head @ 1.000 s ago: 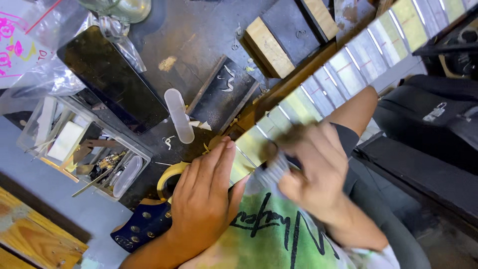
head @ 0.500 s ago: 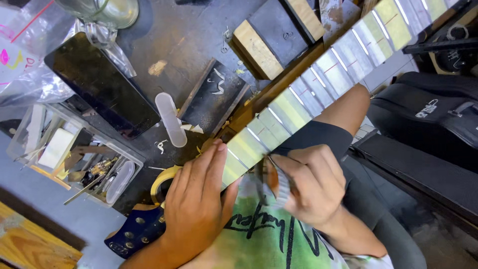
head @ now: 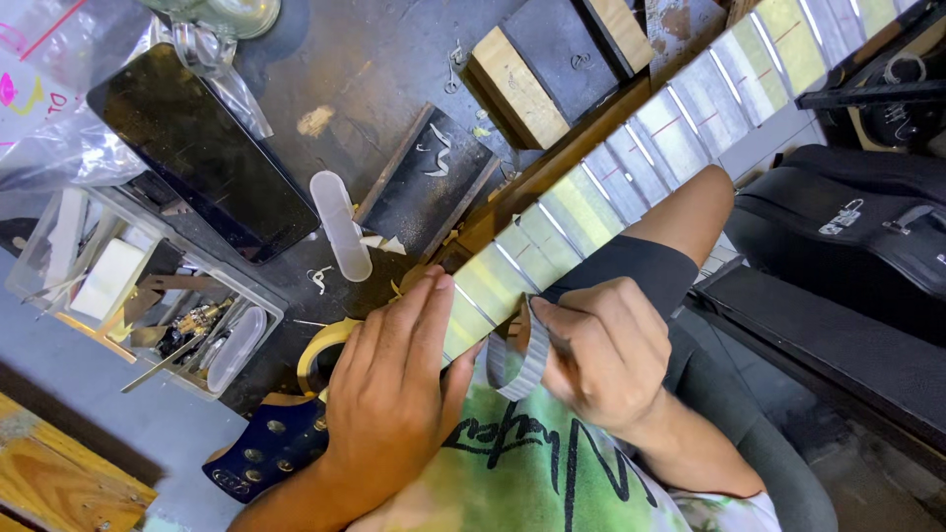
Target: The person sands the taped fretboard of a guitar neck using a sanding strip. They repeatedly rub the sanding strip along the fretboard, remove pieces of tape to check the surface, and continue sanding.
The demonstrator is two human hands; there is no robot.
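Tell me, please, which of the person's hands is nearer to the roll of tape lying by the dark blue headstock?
Left. The left hand lies flat on the guitar neck, right beside the tape roll; the right hand is farther along, pinching a grey strip.

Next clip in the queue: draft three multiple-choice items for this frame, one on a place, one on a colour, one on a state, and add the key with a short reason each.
1. Where does the left hand rest?
A. flat on the guitar neck near the headstock
B. inside the clear plastic tray
C. on the black case

2. What colour is the headstock?
A. red
B. dark blue
C. white

3. How does the right hand stand?
A. open and empty
B. flat on the bench
C. pinching a grey strip that curls off the neck

Key: 1 A, the palm and fingers lie across the taped frets just above the headstock. 2 B, its face shows dark blue below the left wrist. 3 C, the fingers close on the strip's end while it bends down in a loop.
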